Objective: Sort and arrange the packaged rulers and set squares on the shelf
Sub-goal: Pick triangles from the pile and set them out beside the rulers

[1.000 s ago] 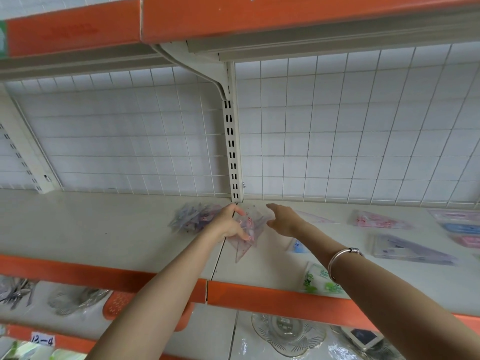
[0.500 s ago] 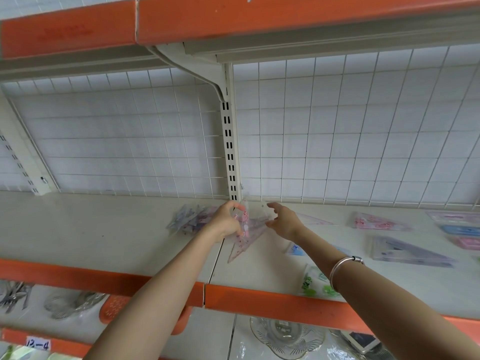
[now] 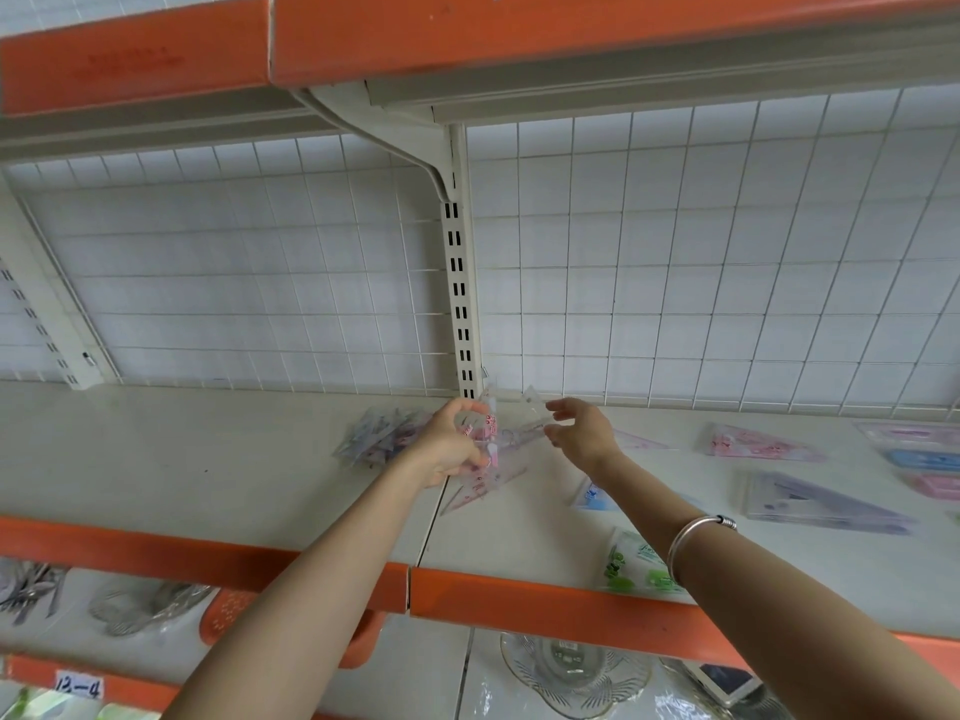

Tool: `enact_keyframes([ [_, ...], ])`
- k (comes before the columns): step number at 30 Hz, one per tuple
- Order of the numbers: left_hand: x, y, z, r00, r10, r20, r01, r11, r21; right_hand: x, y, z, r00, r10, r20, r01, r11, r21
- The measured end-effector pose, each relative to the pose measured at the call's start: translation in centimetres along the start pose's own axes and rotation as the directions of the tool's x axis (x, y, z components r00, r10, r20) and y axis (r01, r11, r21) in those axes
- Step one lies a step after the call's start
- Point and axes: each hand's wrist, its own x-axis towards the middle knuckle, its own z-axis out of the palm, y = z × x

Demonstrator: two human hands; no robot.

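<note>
1. A handwritten tag (image 3: 78, 685) reading "12-4" is seen on the orange edge strip (image 3: 41, 672) of the lowest shelf, lower left of the frame.
2. Faint embossed lettering (image 3: 130, 62) is seen on the orange top rail (image 3: 363, 39), upper left, but cannot be read.
3. Print is carried on the green package (image 3: 636, 563) and the blue package (image 3: 595, 496), lower right of centre; it is too blurred to be read.
</note>
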Motion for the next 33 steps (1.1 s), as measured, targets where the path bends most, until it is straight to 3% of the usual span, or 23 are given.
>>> enact_keyframes([
  [6, -0.4, 0.3, 0.6, 0.999, 0.018, 0.051, -0.014, 0.996, -0.09, -0.2, 0.5, -1.4, 0.998, 0.026, -0.06, -0.014, 0.98, 0.197],
  [11, -0.3, 0.4, 1.5, 0.991, 0.025, 0.131, -0.019, 0.999, -0.049, -0.3, 0.7, -2.8, 0.996, 0.063, -0.067, -0.035, 0.932, 0.36],
  [18, -0.1, 0.9, 2.7, 0.991, 0.032, 0.13, -0.02, 0.996, -0.087, -0.8, 0.3, -4.9, 0.985, 0.17, 0.007, -0.133, 0.746, 0.653],
  [25, 0.5, 1.7, 3.1, 0.991, 0.093, 0.1, -0.074, 0.981, -0.181, -0.8, 0.6, -5.7, 0.966, 0.26, 0.013, -0.186, 0.655, 0.732],
  [33, 0.6, 2.0, 2.8, 0.997, 0.064, 0.053, -0.047, 0.964, -0.262, -0.8, 0.9, -6.7, 0.954, 0.299, 0.029, -0.194, 0.541, 0.818],
])
